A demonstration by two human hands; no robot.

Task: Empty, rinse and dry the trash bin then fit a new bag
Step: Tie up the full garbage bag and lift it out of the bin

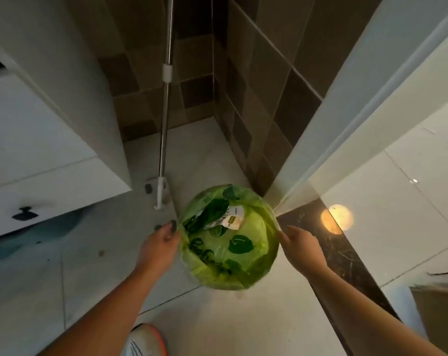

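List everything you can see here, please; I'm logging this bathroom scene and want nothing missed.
bin: one, round, lined, on the floor between the hands
bag: one, green with dark leaf prints, lining the bin
wrapper: one, white, inside the bag
mop: one, metal handle and white head, leaning in the tiled corner
cabinet: one, white with a dark knob, left
door: one, white, right of the bin
threshold: one, dark strip, right
light spot: one, orange, on the threshold
shoe: one, white and orange, bottom edge
left hand: at the bin's left rim
right hand: at the bin's right rim
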